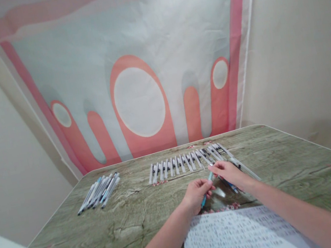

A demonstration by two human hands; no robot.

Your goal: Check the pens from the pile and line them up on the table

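My left hand (199, 191) is closed around a light blue pen (204, 201), which tilts up toward the right. At the pen's upper end, the thumb and fingers of my right hand (225, 172) pinch together; the exact part they grip is too small to make out. Behind my hands lies a long row of whitish pens with dark parts (176, 165), set side by side. Several more pens, one of them blue (233, 188), lie under and beside my right hand, partly hidden by it.
A bundle of pens (99, 192) lies on the left of the wood-patterned table (133, 232). A sheet covered in handwriting (230, 236) is in front of me, partly under my right forearm. At the back hangs a pink and pale blue backdrop (139, 103).
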